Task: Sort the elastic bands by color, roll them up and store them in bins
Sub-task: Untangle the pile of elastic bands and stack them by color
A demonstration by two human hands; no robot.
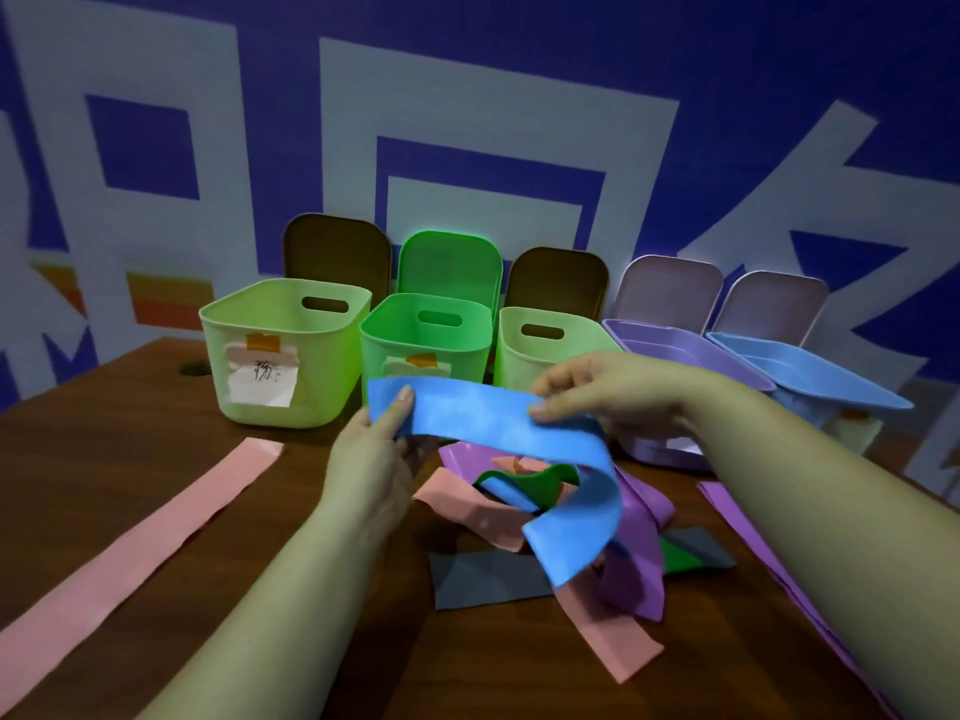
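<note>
Both my hands hold a blue elastic band point(483, 415) above the table. My left hand point(371, 459) pinches its left end, thumb on top. My right hand point(587, 389) pinches the band further right; its free end curls down over a tangled pile of bands point(545, 517) in pink, purple, green and grey. A row of bins stands behind: a light green bin point(285, 324) with a paper label, a green bin point(426, 335), another light green bin point(545, 350), a purple bin point(675, 356) and a blue bin point(800, 371).
A long pink band point(130, 553) lies flat on the brown table at the left. A purple band point(763, 553) lies flat at the right edge. Lids lean upright behind the bins against a blue and white wall.
</note>
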